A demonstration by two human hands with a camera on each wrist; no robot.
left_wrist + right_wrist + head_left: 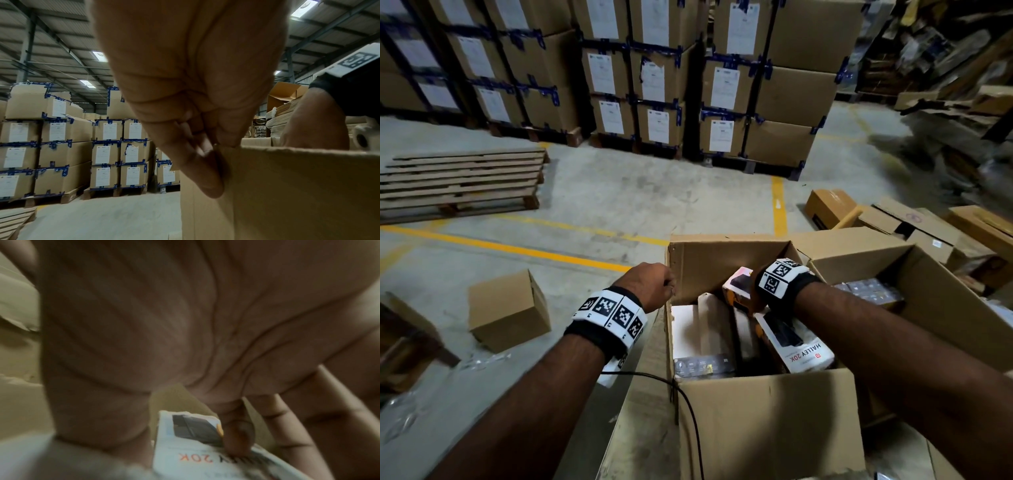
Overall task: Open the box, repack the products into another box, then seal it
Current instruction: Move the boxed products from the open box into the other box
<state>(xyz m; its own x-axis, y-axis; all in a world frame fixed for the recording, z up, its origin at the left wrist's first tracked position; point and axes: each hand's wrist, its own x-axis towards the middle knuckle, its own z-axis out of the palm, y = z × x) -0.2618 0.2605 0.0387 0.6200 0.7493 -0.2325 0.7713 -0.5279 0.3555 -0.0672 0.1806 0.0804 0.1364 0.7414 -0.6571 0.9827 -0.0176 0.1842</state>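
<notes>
Two hands work at one open cardboard box (767,421) in the head view. The left hand (650,286) grips the far left corner of the box, with its fingers curled over the edge. The right hand (760,298) reaches down inside the box, and its fingers are hidden behind the wrist band. Just below them lies a white product box (796,346) printed "HALLEY 20K", and a second white product box (738,282) stands tilted just beyond them. More product boxes fill the space left of the right hand. Another open box (928,291) with dark packs stands to the right.

From the left wrist, the fingers (205,175) pinch the top edge of the cardboard wall (287,194), with the thumb on the other side of it. Stacked cartons (61,146) stand far behind.

From the right wrist the picture is blurred. One fingertip (238,438) touches the white product box (185,451) with red print "20K". I cannot tell if the hand really grips it.
</notes>
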